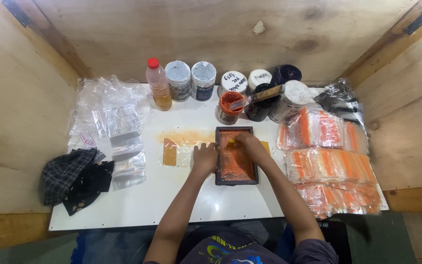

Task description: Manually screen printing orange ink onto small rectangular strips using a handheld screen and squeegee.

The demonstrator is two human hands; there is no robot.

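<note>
A small dark-framed printing screen, its mesh coated in orange ink, lies flat near the middle of a white surface. The person's left hand rests on the frame's left edge, fingers curled over it, pressing it down. The right hand is inside the frame near its top, closed around something small with a yellowish tip, probably a squeegee; it is too hidden to name for certain.

Just left of the frame lies a clear plastic pouch with an orange patch, on a stretch of surface smeared faintly orange. Further left are a stack of clear blank pouches and a dark checked cloth.

To the right, touching one another, lie rows of pouches with orange print, a large heap. Judging by this, much of the printing looks done, with the blank pouches on the left still to go.

Behind the frame stands an open tub of orange ink, and along the back a line of jars with white and dark lids and a red-capped bottle of amber liquid. Plywood walls enclose the surface on three sides.
</note>
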